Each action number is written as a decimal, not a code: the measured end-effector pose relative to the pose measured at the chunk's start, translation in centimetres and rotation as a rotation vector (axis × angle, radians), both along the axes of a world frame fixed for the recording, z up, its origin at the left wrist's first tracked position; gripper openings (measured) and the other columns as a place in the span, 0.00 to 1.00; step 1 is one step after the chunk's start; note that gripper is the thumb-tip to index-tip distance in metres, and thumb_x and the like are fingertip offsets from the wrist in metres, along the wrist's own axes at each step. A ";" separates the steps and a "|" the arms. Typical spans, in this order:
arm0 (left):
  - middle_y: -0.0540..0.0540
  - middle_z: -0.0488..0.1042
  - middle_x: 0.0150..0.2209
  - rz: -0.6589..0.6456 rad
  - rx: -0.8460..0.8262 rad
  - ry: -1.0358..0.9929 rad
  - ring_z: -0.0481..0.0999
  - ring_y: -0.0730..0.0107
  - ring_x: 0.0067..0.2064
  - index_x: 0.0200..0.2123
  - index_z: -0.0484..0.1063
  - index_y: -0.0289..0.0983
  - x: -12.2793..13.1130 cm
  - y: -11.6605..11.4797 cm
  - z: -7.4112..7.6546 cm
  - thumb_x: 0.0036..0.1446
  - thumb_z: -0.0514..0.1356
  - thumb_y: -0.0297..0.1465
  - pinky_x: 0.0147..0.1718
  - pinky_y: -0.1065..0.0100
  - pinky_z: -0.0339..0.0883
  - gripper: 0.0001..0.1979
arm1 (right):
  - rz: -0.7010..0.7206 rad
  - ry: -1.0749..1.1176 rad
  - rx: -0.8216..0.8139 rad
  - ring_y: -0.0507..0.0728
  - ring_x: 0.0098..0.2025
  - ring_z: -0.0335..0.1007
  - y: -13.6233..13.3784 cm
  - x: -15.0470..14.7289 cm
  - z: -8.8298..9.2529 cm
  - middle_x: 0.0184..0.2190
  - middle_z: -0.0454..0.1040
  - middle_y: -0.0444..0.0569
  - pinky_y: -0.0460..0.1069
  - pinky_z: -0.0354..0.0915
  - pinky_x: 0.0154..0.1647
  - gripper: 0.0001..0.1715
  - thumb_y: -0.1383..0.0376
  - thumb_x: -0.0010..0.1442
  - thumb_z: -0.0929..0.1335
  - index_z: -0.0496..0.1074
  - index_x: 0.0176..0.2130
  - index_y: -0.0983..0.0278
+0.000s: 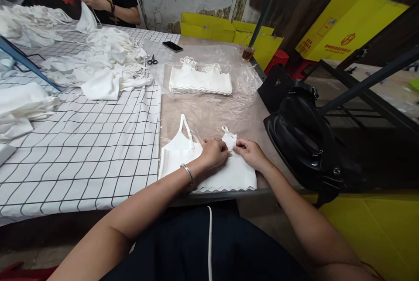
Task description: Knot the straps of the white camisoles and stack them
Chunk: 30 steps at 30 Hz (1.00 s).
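A white strappy top (176,154) lies flat on the plastic-covered table (209,111) right in front of me. My left hand (214,153) is closed, pinching the top's right shoulder strap (229,138) near its base. My right hand (250,152) is closed too, pinching the same strap from the right side. The top's left strap lies loose, pointing away from me. A silver bangle sits on my left wrist.
A stack of folded white tops (200,80) lies further back. A heap of white garments (111,63), scissors (152,59) and a phone (172,46) are on the checked cloth (81,150). A black bag (304,137) sits at the right. Another person works at the far left.
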<state>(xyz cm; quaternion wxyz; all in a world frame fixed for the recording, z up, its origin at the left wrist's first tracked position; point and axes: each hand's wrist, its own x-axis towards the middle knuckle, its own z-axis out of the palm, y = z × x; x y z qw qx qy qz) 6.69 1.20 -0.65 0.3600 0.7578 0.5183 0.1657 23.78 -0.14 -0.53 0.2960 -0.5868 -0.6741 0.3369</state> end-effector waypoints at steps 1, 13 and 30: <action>0.45 0.78 0.35 0.000 0.001 0.001 0.70 0.57 0.47 0.27 0.76 0.36 0.0 0.0 0.0 0.53 0.65 0.33 0.53 0.52 0.50 0.07 | 0.012 -0.017 -0.001 0.55 0.32 0.63 -0.1 0.1 0.0 0.26 0.67 0.44 0.49 0.58 0.35 0.10 0.59 0.51 0.66 0.65 0.24 0.62; 0.44 0.78 0.37 -0.028 0.035 0.037 0.70 0.56 0.47 0.27 0.75 0.35 0.0 0.2 -0.7 0.54 0.64 0.32 0.50 0.52 0.53 0.08 | -0.011 -0.024 0.089 0.55 0.32 0.63 -0.4 -1.3 -1.1 0.26 0.67 0.45 0.49 0.59 0.35 0.07 0.61 0.50 0.65 0.64 0.25 0.61; 0.39 0.72 0.35 0.397 0.232 0.629 0.71 0.51 0.38 0.31 0.66 0.37 -16.6 -9.2 1.3 0.58 0.54 0.48 0.36 0.58 0.61 0.19 | -0.313 -0.472 -0.203 0.54 0.22 0.60 -8.9 2.9 1.3 0.18 0.65 0.43 0.48 0.50 0.22 0.21 0.50 0.47 0.71 0.61 0.20 0.60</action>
